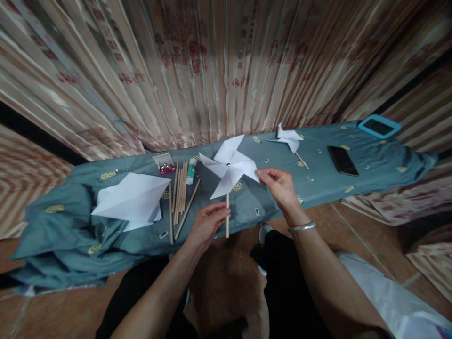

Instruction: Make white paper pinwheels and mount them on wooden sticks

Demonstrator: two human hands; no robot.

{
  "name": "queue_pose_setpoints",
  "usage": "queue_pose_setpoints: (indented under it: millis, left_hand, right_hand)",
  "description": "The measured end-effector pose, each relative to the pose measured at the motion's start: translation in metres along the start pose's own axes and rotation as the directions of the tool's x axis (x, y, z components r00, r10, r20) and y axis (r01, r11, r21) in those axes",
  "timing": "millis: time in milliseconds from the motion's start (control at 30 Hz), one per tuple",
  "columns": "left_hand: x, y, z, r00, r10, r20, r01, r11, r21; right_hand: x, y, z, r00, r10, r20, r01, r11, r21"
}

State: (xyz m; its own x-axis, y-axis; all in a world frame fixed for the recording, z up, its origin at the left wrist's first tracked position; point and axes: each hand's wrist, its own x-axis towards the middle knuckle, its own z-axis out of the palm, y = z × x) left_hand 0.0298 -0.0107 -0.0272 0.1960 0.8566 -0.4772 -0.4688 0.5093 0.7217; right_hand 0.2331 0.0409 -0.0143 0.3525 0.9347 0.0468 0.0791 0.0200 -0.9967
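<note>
A white paper pinwheel (229,165) with a shiny pin at its centre is held up in front of me. Its thin wooden stick (228,226) is pinched between the thumb and fingers of my left hand (209,222). My right hand (278,184) grips the tip of the pinwheel's right blade between thumb and finger. Left of the pinwheel stands or lies a glue stick (191,171) with a green label, beside several loose wooden sticks (181,188). Behind these sits a small open box of metal pins (165,165).
White paper sheets (129,200) lie at the left of the cloth-covered table (282,165). Another pinwheel (290,140) lies to the back right, near a black phone (342,160) and a blue-framed device (379,126). A curtain (226,70) hangs close behind the table.
</note>
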Motion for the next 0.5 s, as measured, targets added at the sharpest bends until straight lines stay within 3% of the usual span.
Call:
queue_pose_setpoints:
  millis: [500]
  left_hand:
    - [0.004,0.001,0.000,0.998,0.035,-0.059,-0.036,0.999,-0.013]
  right_hand:
    - [-0.015,-0.011,0.015,0.992,0.069,0.107,-0.068,0.998,-0.019]
